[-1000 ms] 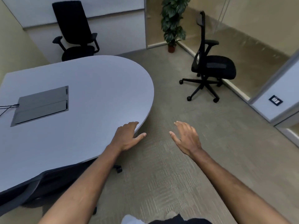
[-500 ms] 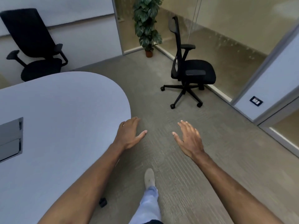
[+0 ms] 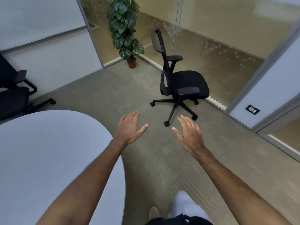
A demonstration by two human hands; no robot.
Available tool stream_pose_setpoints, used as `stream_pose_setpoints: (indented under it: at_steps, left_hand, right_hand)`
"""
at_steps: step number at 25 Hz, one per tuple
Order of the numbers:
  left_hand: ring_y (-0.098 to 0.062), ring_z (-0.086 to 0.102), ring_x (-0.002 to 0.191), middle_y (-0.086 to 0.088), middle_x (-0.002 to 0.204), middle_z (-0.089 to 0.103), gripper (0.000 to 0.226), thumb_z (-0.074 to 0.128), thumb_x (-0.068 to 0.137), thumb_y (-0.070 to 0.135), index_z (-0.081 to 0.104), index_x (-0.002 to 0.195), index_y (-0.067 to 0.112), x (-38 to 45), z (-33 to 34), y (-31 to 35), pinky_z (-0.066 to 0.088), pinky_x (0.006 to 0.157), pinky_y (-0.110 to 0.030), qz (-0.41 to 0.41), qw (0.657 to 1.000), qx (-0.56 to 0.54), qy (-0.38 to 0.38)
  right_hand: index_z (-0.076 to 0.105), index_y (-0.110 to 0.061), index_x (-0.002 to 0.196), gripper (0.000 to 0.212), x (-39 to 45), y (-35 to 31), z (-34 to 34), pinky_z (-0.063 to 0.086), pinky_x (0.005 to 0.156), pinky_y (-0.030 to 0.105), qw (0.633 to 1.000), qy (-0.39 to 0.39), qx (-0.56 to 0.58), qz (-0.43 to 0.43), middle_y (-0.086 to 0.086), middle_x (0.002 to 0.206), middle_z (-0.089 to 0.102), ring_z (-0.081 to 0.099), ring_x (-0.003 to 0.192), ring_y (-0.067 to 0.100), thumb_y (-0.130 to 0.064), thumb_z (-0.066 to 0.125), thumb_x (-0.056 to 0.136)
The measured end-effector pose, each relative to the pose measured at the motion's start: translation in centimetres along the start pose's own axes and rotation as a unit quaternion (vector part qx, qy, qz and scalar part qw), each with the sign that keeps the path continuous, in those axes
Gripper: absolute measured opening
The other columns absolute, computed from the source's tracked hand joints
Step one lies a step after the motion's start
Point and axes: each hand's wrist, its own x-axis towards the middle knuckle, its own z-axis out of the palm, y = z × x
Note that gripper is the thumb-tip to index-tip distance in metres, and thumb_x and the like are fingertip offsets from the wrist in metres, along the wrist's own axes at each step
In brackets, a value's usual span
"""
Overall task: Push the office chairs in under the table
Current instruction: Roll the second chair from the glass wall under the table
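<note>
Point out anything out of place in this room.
The black office chair stands out on the carpet by the glass wall, apart from the table. A second chair at left also sits unpushed.

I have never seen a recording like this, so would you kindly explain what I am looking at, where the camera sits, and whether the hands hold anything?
There is no machine here. The camera is worn on a person's head and looks forward and down, so their two bare arms stretch out ahead. The left hand and right hand are open and hold nothing. At the left is a pale table, its visible top bare. Ahead on the carpet stands a black office chair, beside a glass wall, with a potted plant in the corner. Another chair shows at the left edge.
</note>
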Motion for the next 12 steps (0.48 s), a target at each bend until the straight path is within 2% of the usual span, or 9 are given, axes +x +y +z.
stream_pose_setpoints:
  at_steps: [7,12]
  left_hand:
    - [-0.032,0.044,0.146,-0.013,0.16,0.047,0.096,0.022,0.091,0.079,0.044,0.156,0.011,18.1,-0.7,-3.3,0.029,0.122,-0.053,0.004,1.0,0.014,0.007]
    - [-0.032,0.04,0.149,-0.012,0.164,0.041,0.098,0.019,0.09,0.08,0.037,0.16,0.013,32.5,-2.6,-5.8,0.025,0.124,-0.053,-0.003,1.0,0.03,-0.005]
  right_hand:
    - [0.046,-0.017,0.158,0.066,18.0,2.6,1.4,0.027,0.126,0.05,0.999,0.029,0.014,0.01,0.003,0.168,0.042,0.032,0.158,0.023,-0.058,0.045,0.106]
    - [0.048,-0.018,0.157,0.078,32.9,4.3,1.6,0.031,0.125,0.053,0.999,0.032,0.034,0.015,0.002,0.166,0.045,0.035,0.157,0.023,-0.069,0.029,0.101]
